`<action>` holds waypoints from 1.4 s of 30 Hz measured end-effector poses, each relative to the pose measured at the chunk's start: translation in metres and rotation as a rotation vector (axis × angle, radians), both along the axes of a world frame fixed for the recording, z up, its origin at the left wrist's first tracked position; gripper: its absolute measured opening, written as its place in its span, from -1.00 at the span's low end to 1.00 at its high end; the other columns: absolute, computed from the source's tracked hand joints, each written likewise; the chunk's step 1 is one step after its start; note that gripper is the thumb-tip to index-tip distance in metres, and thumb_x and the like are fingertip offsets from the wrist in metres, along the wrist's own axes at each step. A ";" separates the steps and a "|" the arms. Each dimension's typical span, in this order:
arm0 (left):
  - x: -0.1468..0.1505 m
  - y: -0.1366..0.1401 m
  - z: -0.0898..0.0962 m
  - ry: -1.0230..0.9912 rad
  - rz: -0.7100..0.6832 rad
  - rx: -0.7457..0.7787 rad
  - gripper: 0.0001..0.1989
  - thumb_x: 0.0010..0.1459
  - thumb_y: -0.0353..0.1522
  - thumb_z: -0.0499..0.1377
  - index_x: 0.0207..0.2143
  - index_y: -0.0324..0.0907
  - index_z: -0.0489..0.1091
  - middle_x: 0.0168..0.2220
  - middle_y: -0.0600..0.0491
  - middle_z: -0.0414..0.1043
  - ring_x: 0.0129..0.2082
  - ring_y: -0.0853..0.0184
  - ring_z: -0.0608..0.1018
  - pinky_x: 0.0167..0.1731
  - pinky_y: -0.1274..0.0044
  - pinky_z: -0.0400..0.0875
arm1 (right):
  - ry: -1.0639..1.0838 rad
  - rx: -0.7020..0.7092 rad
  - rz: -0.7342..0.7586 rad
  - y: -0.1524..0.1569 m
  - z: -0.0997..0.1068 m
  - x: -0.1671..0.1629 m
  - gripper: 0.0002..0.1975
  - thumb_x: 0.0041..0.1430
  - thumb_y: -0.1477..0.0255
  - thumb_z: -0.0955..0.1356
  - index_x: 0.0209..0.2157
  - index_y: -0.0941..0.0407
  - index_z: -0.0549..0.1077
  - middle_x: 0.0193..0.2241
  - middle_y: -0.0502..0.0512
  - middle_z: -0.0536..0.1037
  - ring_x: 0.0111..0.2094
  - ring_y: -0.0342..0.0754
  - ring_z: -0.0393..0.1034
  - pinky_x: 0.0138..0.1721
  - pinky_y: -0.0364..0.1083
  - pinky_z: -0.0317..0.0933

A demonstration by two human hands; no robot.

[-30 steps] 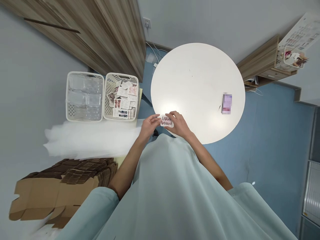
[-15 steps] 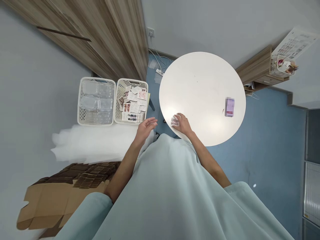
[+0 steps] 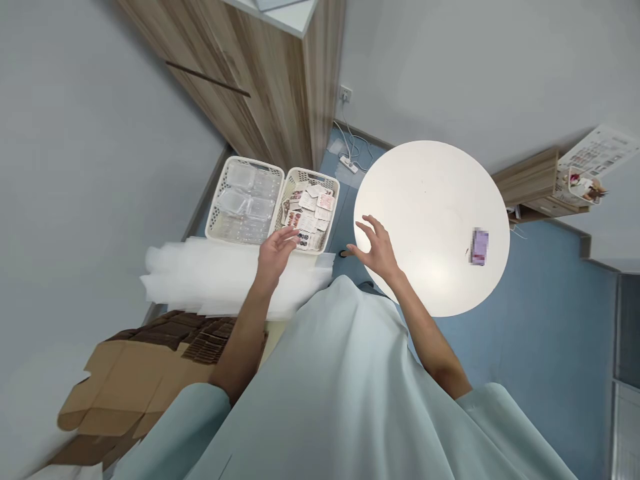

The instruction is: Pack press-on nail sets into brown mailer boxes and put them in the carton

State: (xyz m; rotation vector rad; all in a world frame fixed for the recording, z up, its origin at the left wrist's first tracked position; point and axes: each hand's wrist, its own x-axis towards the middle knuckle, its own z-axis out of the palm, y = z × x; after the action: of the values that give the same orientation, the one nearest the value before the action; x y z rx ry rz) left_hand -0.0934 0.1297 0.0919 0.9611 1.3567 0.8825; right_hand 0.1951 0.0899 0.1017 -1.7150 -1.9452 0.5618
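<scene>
My left hand [image 3: 275, 255] hangs at the front edge of a white basket [image 3: 336, 212] of small printed packs, fingers stretched out and loosely apart, with nothing visible in it. Just past its fingertips lies a pack with dark oval pieces [image 3: 303, 239] that look like press-on nails; a pack with orange-brown ones [image 3: 294, 219] lies behind it. My right hand [image 3: 379, 250] is over the near left rim of a round white table [image 3: 425, 200]. Its thumb and fingers are spread wide, with nothing seen between them.
A second white basket [image 3: 214, 212] holds clear plastic boxes [image 3: 245, 203]. White foam sheets [image 3: 200, 277] and folded brown cardboard boxes [image 3: 130, 377] lie at left. A blurred purple object [image 3: 480, 247] is on the table. A power strip [image 3: 349, 164] with cables lies on the floor.
My right hand has opened and lifted from the small nail pack at the table edge; that pack no longer shows. My left hand has moved left, nearer the baskets. The view has shifted.
</scene>
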 end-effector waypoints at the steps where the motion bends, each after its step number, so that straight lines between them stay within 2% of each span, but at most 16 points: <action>1: -0.011 0.007 -0.002 0.057 0.024 0.036 -0.42 0.13 -0.10 0.36 0.12 -0.20 0.46 0.16 -0.23 0.54 0.17 0.07 0.58 0.21 0.25 0.44 | 0.008 -0.001 0.015 0.003 0.005 -0.007 -0.38 0.40 0.06 0.39 0.38 -0.06 0.31 0.40 0.29 0.29 0.47 0.32 0.08 0.38 0.40 0.13; 6: -0.065 0.054 -0.021 0.483 0.105 0.166 -0.46 0.23 -0.20 0.26 0.21 -0.22 0.39 0.27 -0.24 0.41 0.24 0.05 0.50 0.23 0.28 0.40 | 0.032 -0.002 0.097 0.013 0.020 -0.038 -0.38 0.39 0.03 0.38 0.38 -0.07 0.32 0.41 0.26 0.29 0.48 0.34 0.07 0.40 0.41 0.11; 10: -0.091 0.096 -0.041 0.733 0.072 0.239 -0.43 0.22 -0.25 0.27 0.24 -0.25 0.36 0.26 -0.27 0.37 0.33 -0.07 0.36 0.37 0.14 0.20 | 0.018 0.010 0.147 0.014 0.024 -0.053 -0.40 0.40 0.03 0.38 0.35 -0.06 0.35 0.39 0.26 0.33 0.48 0.32 0.07 0.40 0.40 0.11; 14: -0.087 0.118 -0.054 0.780 -0.057 0.280 -0.38 0.17 -0.23 0.30 0.23 -0.31 0.36 0.25 -0.32 0.35 0.32 -0.14 0.30 0.38 0.10 0.10 | 0.003 0.014 0.161 0.010 0.027 -0.058 -0.45 0.41 0.08 0.38 0.32 -0.03 0.39 0.38 0.26 0.36 0.48 0.30 0.09 0.40 0.37 0.13; 18: -0.070 0.118 -0.063 0.837 -0.185 0.225 -0.30 0.08 -0.24 0.35 0.23 -0.35 0.36 0.25 -0.36 0.34 0.30 -0.22 0.28 0.34 0.06 0.11 | 0.008 0.019 0.143 0.003 0.028 -0.054 -0.47 0.41 0.10 0.39 0.31 -0.02 0.40 0.36 0.28 0.38 0.47 0.30 0.11 0.39 0.36 0.14; 21: -0.063 0.114 -0.068 0.883 -0.226 0.162 -0.33 0.08 -0.28 0.35 0.22 -0.35 0.36 0.26 -0.38 0.32 0.30 -0.22 0.29 0.32 0.06 0.14 | -0.008 0.016 0.114 -0.004 0.027 -0.051 -0.48 0.41 0.10 0.39 0.30 -0.03 0.41 0.36 0.27 0.38 0.46 0.29 0.13 0.38 0.36 0.15; 24: -0.062 0.114 -0.072 0.853 -0.204 0.138 -0.37 0.07 -0.31 0.37 0.17 -0.35 0.37 0.26 -0.38 0.31 0.30 -0.20 0.30 0.32 0.07 0.14 | -0.014 0.015 0.093 -0.011 0.026 -0.047 -0.49 0.41 0.10 0.39 0.29 -0.03 0.42 0.36 0.27 0.39 0.46 0.28 0.14 0.38 0.36 0.16; 29: -0.063 0.117 -0.073 0.752 -0.133 0.101 -0.44 0.10 -0.27 0.42 0.10 -0.28 0.40 0.21 -0.23 0.33 0.25 -0.10 0.36 0.32 0.18 0.14 | -0.023 0.029 0.091 -0.021 0.024 -0.044 -0.51 0.43 0.13 0.38 0.30 -0.02 0.42 0.36 0.27 0.39 0.46 0.25 0.15 0.38 0.32 0.19; 33: -0.062 0.115 -0.068 0.774 -0.066 0.094 -0.34 0.05 -0.33 0.45 0.17 -0.33 0.38 0.26 -0.28 0.24 0.28 -0.14 0.35 0.33 0.22 0.14 | -0.026 0.058 0.096 -0.026 0.022 -0.042 -0.51 0.44 0.15 0.38 0.30 0.00 0.40 0.35 0.28 0.40 0.45 0.25 0.17 0.37 0.31 0.20; 37: -0.053 0.108 -0.054 0.736 0.011 0.132 -0.19 -0.01 -0.39 0.48 0.29 -0.27 0.33 0.29 -0.29 0.20 0.30 -0.12 0.36 0.35 0.22 0.19 | -0.025 0.078 0.074 -0.029 0.021 -0.038 -0.50 0.43 0.16 0.39 0.31 -0.02 0.39 0.34 0.27 0.40 0.45 0.25 0.18 0.36 0.31 0.22; 40: -0.031 0.096 -0.039 0.551 0.000 0.124 -0.05 -0.05 -0.36 0.52 0.38 -0.23 0.27 0.31 -0.27 0.24 0.24 -0.03 0.43 0.30 0.22 0.31 | -0.011 0.077 0.058 -0.029 0.023 -0.032 -0.47 0.41 0.16 0.41 0.33 -0.04 0.37 0.35 0.25 0.39 0.44 0.25 0.19 0.37 0.32 0.21; 42: -0.010 0.082 -0.029 0.320 -0.042 0.071 0.00 -0.08 -0.34 0.53 0.41 -0.17 0.24 0.31 -0.24 0.30 0.21 0.01 0.48 0.24 0.22 0.39 | 0.006 0.070 0.048 -0.029 0.024 -0.026 -0.42 0.40 0.16 0.42 0.36 -0.05 0.34 0.36 0.25 0.39 0.44 0.25 0.18 0.38 0.33 0.19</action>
State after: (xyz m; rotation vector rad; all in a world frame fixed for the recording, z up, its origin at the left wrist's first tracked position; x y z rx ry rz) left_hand -0.1037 0.2118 0.0624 1.2208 1.5760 0.7708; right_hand 0.1687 0.0611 0.1252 -1.6262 -1.9829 0.5085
